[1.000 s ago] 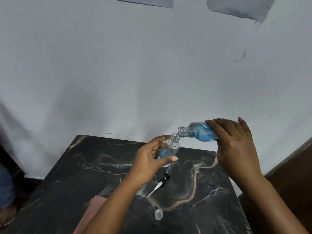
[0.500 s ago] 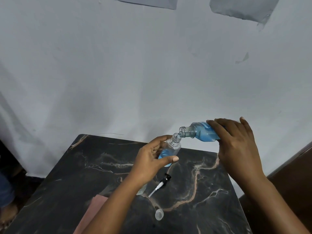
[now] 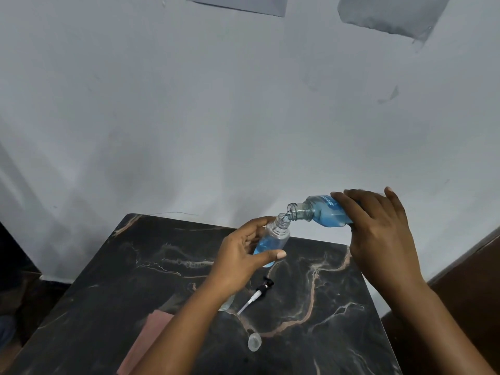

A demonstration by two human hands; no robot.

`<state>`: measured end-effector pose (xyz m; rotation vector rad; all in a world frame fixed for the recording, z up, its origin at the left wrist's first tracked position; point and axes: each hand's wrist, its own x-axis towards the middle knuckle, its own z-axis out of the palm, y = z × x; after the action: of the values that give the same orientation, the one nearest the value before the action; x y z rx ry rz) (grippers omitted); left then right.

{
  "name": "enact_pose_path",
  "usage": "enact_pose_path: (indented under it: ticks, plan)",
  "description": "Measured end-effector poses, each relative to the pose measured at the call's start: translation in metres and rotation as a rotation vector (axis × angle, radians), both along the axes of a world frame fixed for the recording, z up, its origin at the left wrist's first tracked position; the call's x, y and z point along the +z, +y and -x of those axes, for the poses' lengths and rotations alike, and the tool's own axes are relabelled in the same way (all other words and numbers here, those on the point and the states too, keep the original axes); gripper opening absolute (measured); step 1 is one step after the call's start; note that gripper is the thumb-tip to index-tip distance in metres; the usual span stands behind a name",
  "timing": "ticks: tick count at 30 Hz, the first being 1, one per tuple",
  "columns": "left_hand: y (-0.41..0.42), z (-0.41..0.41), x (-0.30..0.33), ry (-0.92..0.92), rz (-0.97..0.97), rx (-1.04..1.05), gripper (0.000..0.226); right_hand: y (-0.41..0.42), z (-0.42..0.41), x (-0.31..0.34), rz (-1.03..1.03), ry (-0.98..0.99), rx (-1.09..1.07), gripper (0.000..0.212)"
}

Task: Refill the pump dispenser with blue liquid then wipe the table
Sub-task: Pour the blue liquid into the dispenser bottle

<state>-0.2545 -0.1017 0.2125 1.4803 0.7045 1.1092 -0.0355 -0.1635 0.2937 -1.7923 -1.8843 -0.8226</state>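
Over the last second little has shifted: my left hand (image 3: 238, 255) still clasps the dispenser bottle (image 3: 273, 239), my right hand (image 3: 378, 234) still grips the tilted refill bottle (image 3: 322, 215) mouth-to-mouth above it. The blue level looks about half, so I judge pouring continues; the pump head (image 3: 259, 292) lies just below my left hand.

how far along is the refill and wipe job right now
Done: the pump is off and lies on the table, a clear cap near it. In hand: the left hand holds the small bottle, partly blue, while the right hand tips the refill bottle at its mouth. Left: finish filling, refit the pump, then wipe with the pink cloth.
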Motion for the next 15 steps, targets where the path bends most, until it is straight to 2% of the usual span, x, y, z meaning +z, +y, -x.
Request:
enact_pose_path:
  ticks: [15]
  plan:
    - [-0.0038,0.0057,0.0008,-0.018,-0.003,0.006,0.058,-0.0026,0.0058,0.0003,-0.023,-0.016,0.003,0.060]
